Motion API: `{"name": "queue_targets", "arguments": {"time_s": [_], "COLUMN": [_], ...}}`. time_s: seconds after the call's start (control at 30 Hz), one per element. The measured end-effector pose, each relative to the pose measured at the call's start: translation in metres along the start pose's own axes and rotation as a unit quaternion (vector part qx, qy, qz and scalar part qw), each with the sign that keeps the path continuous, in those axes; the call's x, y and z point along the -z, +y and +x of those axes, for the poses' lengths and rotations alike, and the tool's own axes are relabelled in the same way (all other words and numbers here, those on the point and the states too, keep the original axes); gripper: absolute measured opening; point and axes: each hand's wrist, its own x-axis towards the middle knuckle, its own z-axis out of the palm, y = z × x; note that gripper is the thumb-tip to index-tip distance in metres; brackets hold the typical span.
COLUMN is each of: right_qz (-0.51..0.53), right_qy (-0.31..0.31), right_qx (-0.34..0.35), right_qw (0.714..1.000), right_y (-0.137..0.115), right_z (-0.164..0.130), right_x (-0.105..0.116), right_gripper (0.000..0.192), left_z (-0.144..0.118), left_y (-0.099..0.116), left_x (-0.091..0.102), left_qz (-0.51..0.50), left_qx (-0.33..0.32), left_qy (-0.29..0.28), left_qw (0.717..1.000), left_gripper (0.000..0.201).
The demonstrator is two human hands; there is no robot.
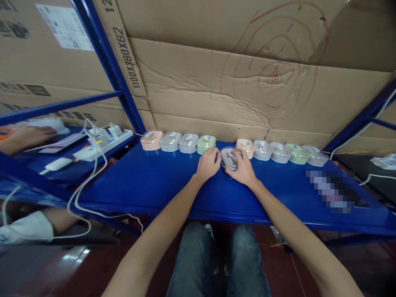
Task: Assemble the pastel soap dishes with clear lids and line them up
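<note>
While both hands, left hand and right hand, clamp the grey case, a slip could knock the green case beside it.

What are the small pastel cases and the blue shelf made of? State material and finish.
Grey case between left hand and right hand: likely moulded plastic, smooth satin sheen. Blue shelf: probably painted metal, glossy, reflecting light.

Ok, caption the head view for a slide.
Both hands hold a grey oval plastic case within a pastel row on the blue metal shelf.
</note>
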Motion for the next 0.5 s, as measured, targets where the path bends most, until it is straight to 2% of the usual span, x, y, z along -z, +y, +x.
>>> {"name": "queue_targets", "arguments": {"time_s": [0.13,0.3,0.5], "right_qz": [0.001,0.016,0.018], "right_qy": [-0.028,-0.029,-0.052], "right_qx": [0.015,0.014,0.01], "right_qw": [0.999,0.999,0.998], "right_y": [-0.004,-0.005,-0.012], "right_z": [-0.002,-0.001,0.003], "right_x": [0.005,0.006,0.001], "right_gripper": [0.066,0.065,0.066], "left_z": [-0.004,-0.001,0.002], "left_y": [0.002,0.0,-0.005], "left_x": [-0.001,0.002,0.002], "left_qz": [0.005,0.013,0.002], "left_qx": [0.046,0.117,0.134], "left_qy": [-0.028,-0.025,-0.037], "left_qw": [0.999,0.993,0.99], "left_gripper": [0.009,0.019,0.014]}}
